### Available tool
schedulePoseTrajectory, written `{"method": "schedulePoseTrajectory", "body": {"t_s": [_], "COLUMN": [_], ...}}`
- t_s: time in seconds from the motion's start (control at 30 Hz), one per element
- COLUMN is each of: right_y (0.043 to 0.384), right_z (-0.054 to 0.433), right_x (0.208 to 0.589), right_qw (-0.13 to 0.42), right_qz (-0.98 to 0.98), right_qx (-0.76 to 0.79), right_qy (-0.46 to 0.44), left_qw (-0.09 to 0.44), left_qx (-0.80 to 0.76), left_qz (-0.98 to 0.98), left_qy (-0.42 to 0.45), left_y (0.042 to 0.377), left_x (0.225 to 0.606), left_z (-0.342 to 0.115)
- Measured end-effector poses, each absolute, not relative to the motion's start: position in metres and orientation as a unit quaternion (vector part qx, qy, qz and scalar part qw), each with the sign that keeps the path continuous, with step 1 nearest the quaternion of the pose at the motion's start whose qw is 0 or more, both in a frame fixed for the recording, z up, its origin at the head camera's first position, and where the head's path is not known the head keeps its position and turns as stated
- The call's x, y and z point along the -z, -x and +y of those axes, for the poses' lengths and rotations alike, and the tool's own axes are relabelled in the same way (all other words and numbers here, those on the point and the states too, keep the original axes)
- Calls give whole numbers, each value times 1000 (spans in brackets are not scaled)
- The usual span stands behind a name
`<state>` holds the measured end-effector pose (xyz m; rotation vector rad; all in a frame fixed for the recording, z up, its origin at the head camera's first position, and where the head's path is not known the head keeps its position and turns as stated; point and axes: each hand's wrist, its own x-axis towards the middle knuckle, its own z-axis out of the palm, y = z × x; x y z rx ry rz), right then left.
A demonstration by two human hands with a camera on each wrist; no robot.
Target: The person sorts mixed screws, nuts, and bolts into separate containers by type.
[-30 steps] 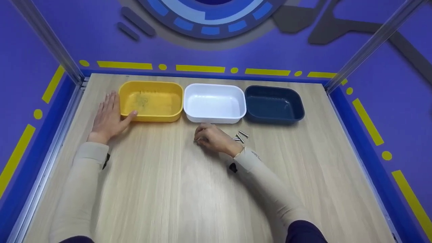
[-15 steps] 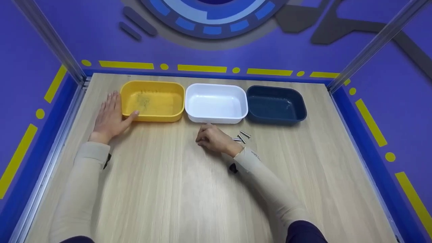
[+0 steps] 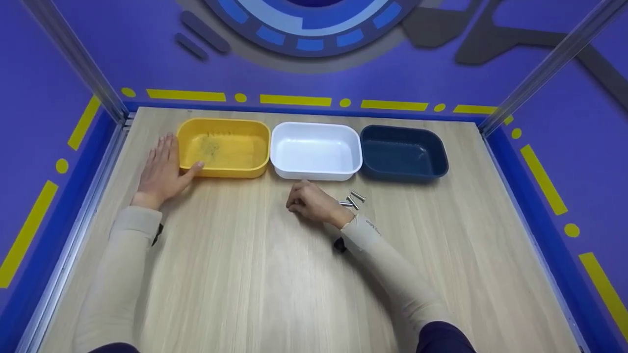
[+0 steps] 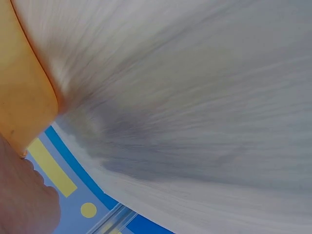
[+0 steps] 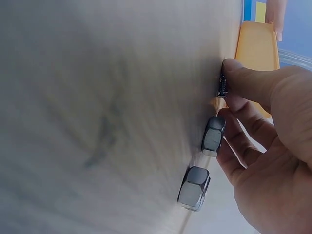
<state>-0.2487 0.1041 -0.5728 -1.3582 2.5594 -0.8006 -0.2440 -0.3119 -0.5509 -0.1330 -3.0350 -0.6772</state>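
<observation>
My left hand (image 3: 162,169) lies against the left side of the yellow bin (image 3: 224,172), fingers straight and thumb at the front rim. The left wrist view shows part of this hand (image 4: 27,195) beside the bin's orange-looking wall (image 4: 27,78). In front of the white bin (image 3: 316,175), my right hand (image 3: 311,200) is low over the table with bent fingers. The right wrist view shows its thumb and forefinger pinching a small dark threaded screw (image 5: 222,87). Two hexagonal metal nuts (image 5: 213,136) stand near the other fingers; the hand hides them in the head view.
Several silver screws (image 3: 358,196) lie on the wooden table (image 3: 221,274), just right of my right hand. A dark blue bin (image 3: 405,175) stands right of the white one, completing a row along the back. Blue-purple panels (image 3: 314,73) enclose the table.
Both hands keep nearly the same places and poses. The whole head view has shifted slightly, so everything appears a little further right.
</observation>
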Motion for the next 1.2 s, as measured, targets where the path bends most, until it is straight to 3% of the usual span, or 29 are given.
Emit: {"method": "schedulePoseTrajectory", "body": {"t_s": [0.53, 0.93, 1.2], "right_y": [249, 247, 247], "right_z": [100, 97, 92], "right_x": [565, 548, 543], "right_qw": [67, 113, 109], "right_qz": [861, 848, 823], "right_qx": [269, 366, 417], "right_qy": [425, 366, 369], "left_qw": [19, 19, 11], "left_qx": [219, 222, 219], "left_qz": [-974, -974, -975], "left_qy": [47, 48, 43], "left_y": [244, 243, 243], "left_x": [553, 551, 549], "left_z": [-312, -312, -310]}}
